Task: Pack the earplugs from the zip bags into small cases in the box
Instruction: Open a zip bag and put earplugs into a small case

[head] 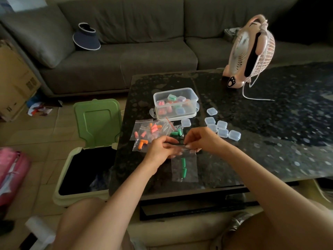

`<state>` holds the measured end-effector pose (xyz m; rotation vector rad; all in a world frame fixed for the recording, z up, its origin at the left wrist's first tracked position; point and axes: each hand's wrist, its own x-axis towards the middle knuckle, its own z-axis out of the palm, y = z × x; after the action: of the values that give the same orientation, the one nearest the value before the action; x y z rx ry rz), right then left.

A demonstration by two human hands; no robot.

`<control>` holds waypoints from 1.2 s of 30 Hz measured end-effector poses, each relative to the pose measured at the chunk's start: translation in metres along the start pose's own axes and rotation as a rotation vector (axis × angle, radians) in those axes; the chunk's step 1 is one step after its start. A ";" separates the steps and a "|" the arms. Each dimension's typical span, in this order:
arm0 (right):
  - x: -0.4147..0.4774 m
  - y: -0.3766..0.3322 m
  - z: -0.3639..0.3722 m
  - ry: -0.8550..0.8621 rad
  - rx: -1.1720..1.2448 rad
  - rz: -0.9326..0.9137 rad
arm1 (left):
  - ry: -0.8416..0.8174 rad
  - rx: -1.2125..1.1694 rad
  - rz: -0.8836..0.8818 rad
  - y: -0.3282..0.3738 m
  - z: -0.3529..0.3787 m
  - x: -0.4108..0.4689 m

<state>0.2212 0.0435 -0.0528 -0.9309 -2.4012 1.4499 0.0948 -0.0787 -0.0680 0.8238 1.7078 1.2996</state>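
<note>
Pinching the sealed top edge of a thin, clear plastic zip bag [191, 162], the left hand [162, 147] and right hand [200, 139] grasp it from either side, fingertips close together. The bag lies limp toward the near edge of the dark, speckled, glossy table [270, 123]. Two green earplugs [183, 167], rounded and bullet-shaped, lie end to end inside it. Just beyond the hands sits a crinkled heap of more zip bags [149, 130] holding pink, orange and green plugs. Behind them stands a clear rectangular box [173, 91] with rounded corners, filled with small tinted cases. To its right, empty translucent square cases [222, 131] are clustered on the tabletop.
</note>
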 end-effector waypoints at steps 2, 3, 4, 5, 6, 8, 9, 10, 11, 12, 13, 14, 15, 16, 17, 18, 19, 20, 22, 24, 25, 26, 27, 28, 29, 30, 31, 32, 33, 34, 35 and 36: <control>0.001 0.001 0.002 0.012 -0.003 -0.007 | 0.011 -0.063 -0.026 0.000 -0.002 0.000; 0.002 0.000 0.003 0.010 -0.013 -0.013 | 0.019 -0.087 -0.038 0.000 -0.003 0.000; 0.003 -0.001 0.003 0.002 -0.020 -0.020 | 0.034 -0.104 -0.055 0.000 -0.005 0.001; 0.003 -0.002 0.004 -0.011 -0.016 -0.027 | 0.050 -0.113 -0.072 -0.001 -0.006 0.002; 0.003 -0.003 0.004 -0.029 -0.010 -0.035 | 0.068 -0.114 -0.086 -0.001 -0.007 0.003; 0.004 -0.004 0.005 -0.066 -0.019 -0.049 | 0.099 -0.101 -0.095 -0.002 -0.008 0.005; 0.005 -0.005 0.006 -0.084 -0.026 -0.051 | 0.113 -0.083 -0.094 -0.002 -0.008 0.006; 0.005 -0.005 0.007 -0.102 -0.026 -0.053 | 0.128 -0.063 -0.092 -0.002 -0.008 0.006; 0.006 -0.005 0.007 -0.113 -0.023 -0.058 | 0.140 -0.050 -0.090 -0.002 -0.008 0.006; 0.006 -0.006 0.008 -0.116 -0.018 -0.064 | 0.148 -0.043 -0.091 -0.002 -0.009 0.006; 0.006 -0.007 0.009 -0.116 -0.012 -0.074 | 0.152 -0.036 -0.095 -0.001 -0.009 0.006; 0.005 -0.008 0.009 -0.115 -0.004 -0.085 | 0.154 -0.026 -0.098 -0.001 -0.009 0.006; 0.005 -0.009 0.009 -0.113 0.000 -0.094 | 0.152 -0.018 -0.099 0.000 -0.009 0.005; 0.004 -0.010 0.009 -0.113 0.000 -0.100 | 0.149 -0.013 -0.098 0.001 -0.009 0.004; 0.004 -0.010 0.009 -0.116 -0.003 -0.103 | 0.146 -0.009 -0.095 0.001 -0.008 0.003; 0.003 -0.011 0.009 -0.122 -0.004 -0.100 | 0.144 -0.001 -0.093 0.001 -0.008 0.003; 0.003 -0.010 0.009 -0.130 -0.006 -0.095 | 0.143 0.011 -0.090 0.000 -0.008 0.003; 0.003 -0.010 0.009 -0.139 -0.009 -0.091 | 0.143 0.027 -0.088 0.000 -0.008 0.002; 0.002 -0.010 0.008 -0.154 -0.019 -0.094 | 0.144 0.059 -0.086 0.000 -0.009 0.002; 0.002 -0.010 0.006 -0.166 -0.028 -0.094 | 0.130 0.070 -0.082 0.000 -0.008 0.002; 0.001 -0.010 0.006 -0.175 -0.031 -0.087 | 0.109 0.075 -0.070 0.000 -0.008 0.002; 0.001 -0.010 0.006 -0.187 -0.036 -0.078 | 0.078 0.087 -0.048 0.000 -0.007 0.001; 0.001 -0.010 0.006 -0.197 -0.052 -0.067 | 0.040 0.108 -0.020 0.001 -0.007 0.000; 0.001 -0.010 0.006 -0.206 -0.077 -0.055 | 0.000 0.129 0.011 0.002 -0.007 0.000; 0.001 -0.009 0.006 -0.214 -0.108 -0.042 | -0.034 0.148 0.040 0.003 -0.008 0.000; 0.001 -0.009 0.006 -0.222 -0.137 -0.030 | -0.062 0.166 0.061 0.005 -0.009 0.000; 0.002 -0.009 0.005 -0.228 -0.161 -0.019 | -0.085 0.187 0.074 0.005 -0.011 0.001; 0.002 -0.009 0.005 -0.228 -0.178 -0.009 | -0.105 0.205 0.079 0.006 -0.012 0.002; 0.002 -0.009 0.004 -0.220 -0.187 0.001 | -0.121 0.221 0.079 0.006 -0.014 0.002; 0.002 -0.009 0.004 -0.205 -0.188 0.009 | -0.132 0.232 0.079 0.006 -0.014 0.003; 0.002 -0.008 0.003 -0.189 -0.184 0.014 | -0.138 0.244 0.080 0.006 -0.015 0.003; 0.001 -0.008 0.003 -0.178 -0.179 0.016 | -0.141 0.255 0.082 0.005 -0.016 0.004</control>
<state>0.2155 0.0391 -0.0476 -0.8938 -2.6962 1.3955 0.0792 -0.0810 -0.0616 1.1167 1.7633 1.0611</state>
